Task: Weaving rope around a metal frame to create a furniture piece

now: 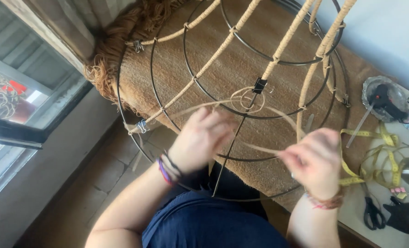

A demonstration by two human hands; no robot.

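Both hands pinch a thin pale raffia strand [259,148]. Right hand [315,160] in lower right of centre, fingers curled tight on the strand's end, knuckles up, wrist bent, a woven bracelet at the wrist. Left hand [203,138] at centre, blurred, fingers closed around the strand near a bare wire spoke; exact finger hold not readable. Left forearm comes up from bottom left, dark and purple bands on the wrist; right forearm rises from the bottom edge.

The strand runs between the hands, then loops up to a small coil by a black binder clip [259,85] at upper centre. Both hands sit inside a large wire lampshade frame [186,78], dark rings and spokes, several spokes already wrapped in tan raffia. Frame fills the upper middle, lying tilted over a brown woven mat [241,59].

Second binder clip [142,125] on the rim, left of centre. At right edge: yellow tape measure [374,156], black scissors [373,213] lower right, a glue gun [384,100] on a foil plate upper right. Window at far left.
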